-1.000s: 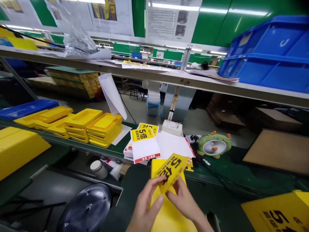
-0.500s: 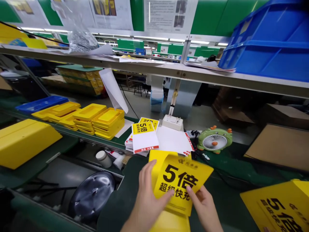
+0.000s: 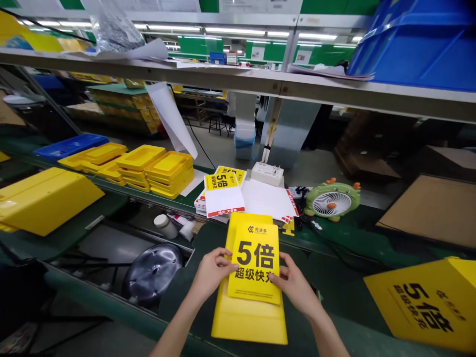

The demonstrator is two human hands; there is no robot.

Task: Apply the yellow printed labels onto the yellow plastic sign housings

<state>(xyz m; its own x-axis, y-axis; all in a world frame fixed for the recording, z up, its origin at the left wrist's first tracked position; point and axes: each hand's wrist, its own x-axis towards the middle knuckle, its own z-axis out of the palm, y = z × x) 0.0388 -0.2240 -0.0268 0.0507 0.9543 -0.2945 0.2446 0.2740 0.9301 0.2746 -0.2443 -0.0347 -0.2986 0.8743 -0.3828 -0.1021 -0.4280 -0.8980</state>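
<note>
A yellow label printed with a black "5" and characters (image 3: 255, 263) lies flat on the upper half of a plain yellow plastic panel (image 3: 250, 317) on the green bench. My left hand (image 3: 211, 270) pinches the label's left edge. My right hand (image 3: 293, 283) holds its right edge. Both hands press the label onto the panel, square with it.
A stack of printed labels and white backing sheets (image 3: 223, 196) sits just beyond the panel. A green desk fan (image 3: 332, 200) stands to the right. A finished labelled yellow panel (image 3: 427, 305) lies at the right. Yellow trays (image 3: 169, 173) and a yellow cover (image 3: 40, 198) are at the left. A shelf (image 3: 238, 82) runs overhead.
The label was held up and tilted between my fingers; now it is turned upright and laid flat on the yellow panel, one hand on each side edge.
</note>
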